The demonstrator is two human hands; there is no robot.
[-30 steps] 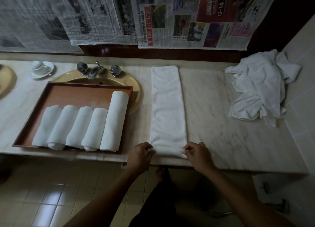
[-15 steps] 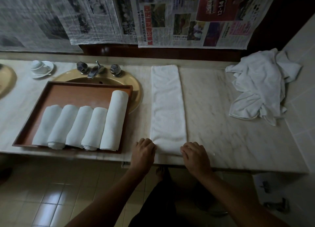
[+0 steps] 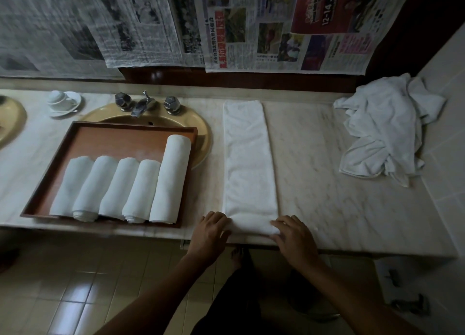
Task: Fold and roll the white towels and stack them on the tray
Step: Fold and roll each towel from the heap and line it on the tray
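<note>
Already five rolled towels [image 3: 118, 188] lie side by side in the wooden tray [image 3: 105, 133], four short ones and a longer one at the right, so a good part of the job looks done. A sixth towel, the folded strip [image 3: 247, 156], lies flat on the marble counter [image 3: 327, 183] just right of the tray, running from the back ledge to the front edge, and its near end is bunched into what looks like the first turn of a roll. The left hand [image 3: 210, 234] presses on the left corner of that near end and the right hand [image 3: 293, 236] on the right corner, fingers loosely curved over the cloth, pressing and tucking rather than clenching. What is left, as I judge it, is rolling this strip away toward the wall, setting it in the tray, then dealing with the crumpled heap of towels [image 3: 385, 128] at the far right. The roll starts right at the counter's front edge, so there is little margin there. Ahead the strip has a free run to the back ledge, bare marble lies to its right, and the tray rim is close on its left. The tray's back half is open behind the short rolls.
</note>
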